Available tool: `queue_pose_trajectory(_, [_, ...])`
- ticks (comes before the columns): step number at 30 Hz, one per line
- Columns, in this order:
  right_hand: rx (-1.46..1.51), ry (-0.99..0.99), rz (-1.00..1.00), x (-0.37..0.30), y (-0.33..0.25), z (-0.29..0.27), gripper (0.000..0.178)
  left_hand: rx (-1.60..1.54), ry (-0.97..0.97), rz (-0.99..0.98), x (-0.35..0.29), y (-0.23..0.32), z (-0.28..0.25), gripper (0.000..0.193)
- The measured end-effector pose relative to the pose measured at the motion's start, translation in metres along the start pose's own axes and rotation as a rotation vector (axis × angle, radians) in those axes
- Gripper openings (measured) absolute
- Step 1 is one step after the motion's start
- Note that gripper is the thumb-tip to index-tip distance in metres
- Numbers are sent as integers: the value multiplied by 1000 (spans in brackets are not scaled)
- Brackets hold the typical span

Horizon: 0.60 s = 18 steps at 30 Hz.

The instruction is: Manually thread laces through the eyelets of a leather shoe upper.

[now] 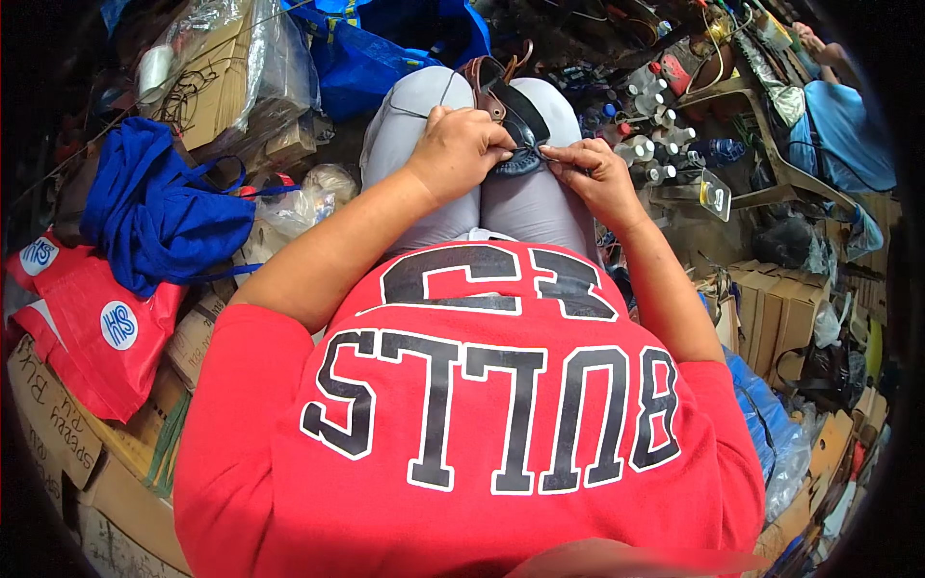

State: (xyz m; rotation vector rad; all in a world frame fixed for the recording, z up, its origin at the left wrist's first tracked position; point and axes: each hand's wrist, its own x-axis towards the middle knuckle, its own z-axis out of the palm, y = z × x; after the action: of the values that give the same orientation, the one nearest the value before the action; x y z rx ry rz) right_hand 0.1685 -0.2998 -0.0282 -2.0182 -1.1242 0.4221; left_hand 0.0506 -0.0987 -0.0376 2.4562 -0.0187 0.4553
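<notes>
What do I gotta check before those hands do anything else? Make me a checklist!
1. Left hand at the dark shoe: ok, fingers pinched at its near end.
2. Right hand there too: ok, fingers pinched at its right side.
3. Shoe supported: ok, it sits at the knees.
4. Dark thread untangled: cannot tell; some loops up by the left hand, but its ends are hidden.
5. Plastic bottles out of the way: ok, they stand apart, beyond the right knee.

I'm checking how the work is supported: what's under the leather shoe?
Light grey trousers show on both sides of the leather shoe, which lies between the left hand and right hand. Its underside and whatever directly supports it are covered.
</notes>
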Motion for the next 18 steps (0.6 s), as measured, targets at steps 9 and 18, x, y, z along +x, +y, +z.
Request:
queue_pose_trajectory(9, [148,3,103,1,-1,-5,28,28,-9,-14,2,-10,-5,16])
queue_pose_trajectory(18, [372,-135,238,10,7,-9,25,-11,-71,-68,16,-7,-2,10])
